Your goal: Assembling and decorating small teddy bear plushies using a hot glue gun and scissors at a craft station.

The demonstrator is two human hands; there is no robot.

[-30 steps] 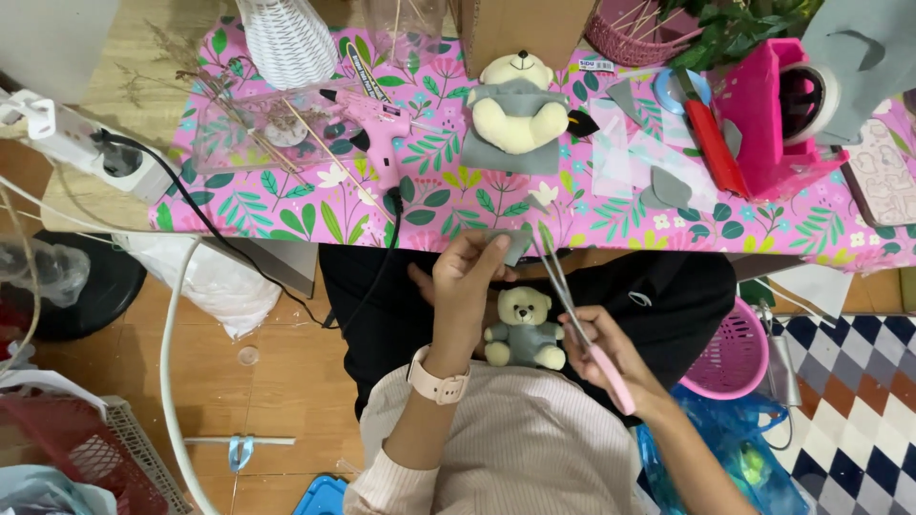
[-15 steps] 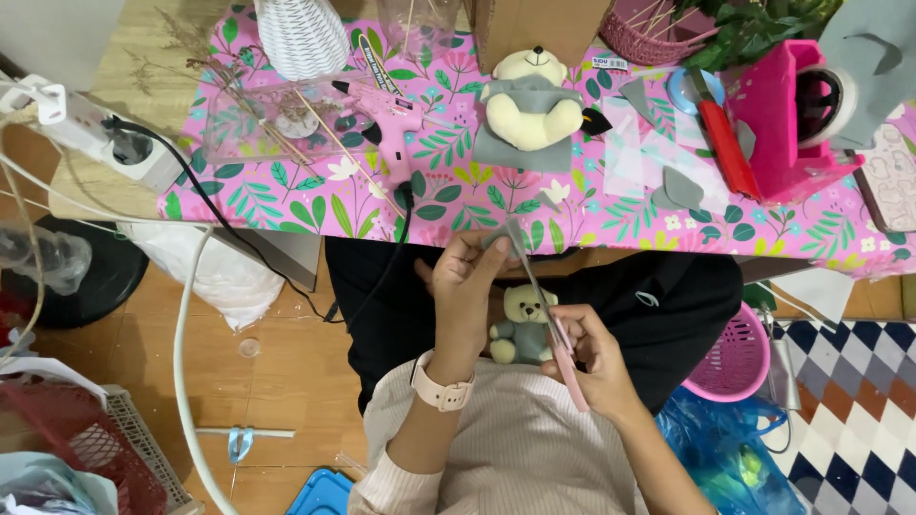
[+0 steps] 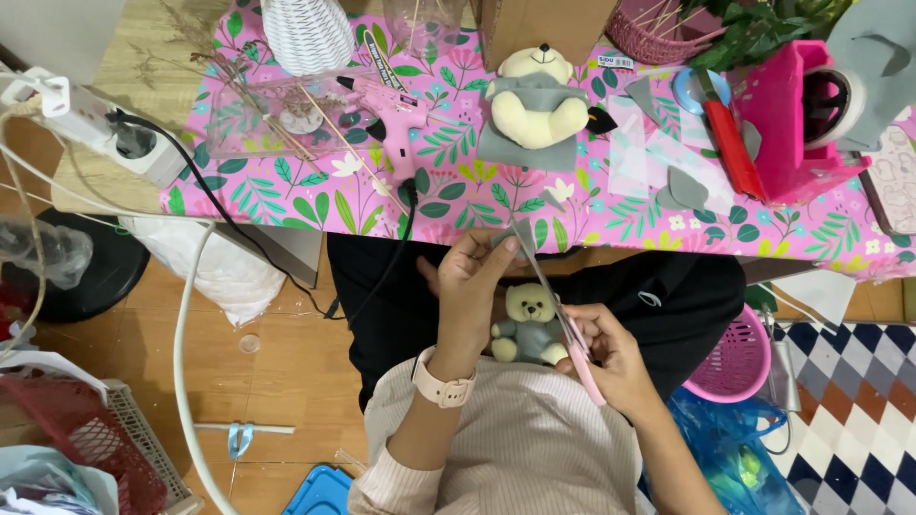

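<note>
My left hand [image 3: 474, 286] pinches a small grey felt piece [image 3: 516, 238] just below the table's front edge. My right hand [image 3: 612, 355] grips pink-handled scissors [image 3: 558, 310], whose blades reach up to the felt piece. A small cream teddy bear [image 3: 530, 324] in a grey outfit lies on my lap between the two hands. A larger cream teddy bear [image 3: 537, 100] with grey felt draped over it sits on the pink floral tablecloth [image 3: 458, 191].
On the table lie a pink glue gun [image 3: 396, 110], a white woven vase [image 3: 307, 33], grey felt scraps [image 3: 682, 186], a pink box [image 3: 797, 124] and a cardboard box [image 3: 549, 24]. A white power strip [image 3: 100, 129] sits left. A pink basket [image 3: 737, 358] stands on the floor.
The view has shifted slightly. My hands stay close together, with the scissors still at the felt piece held by my left hand.
</note>
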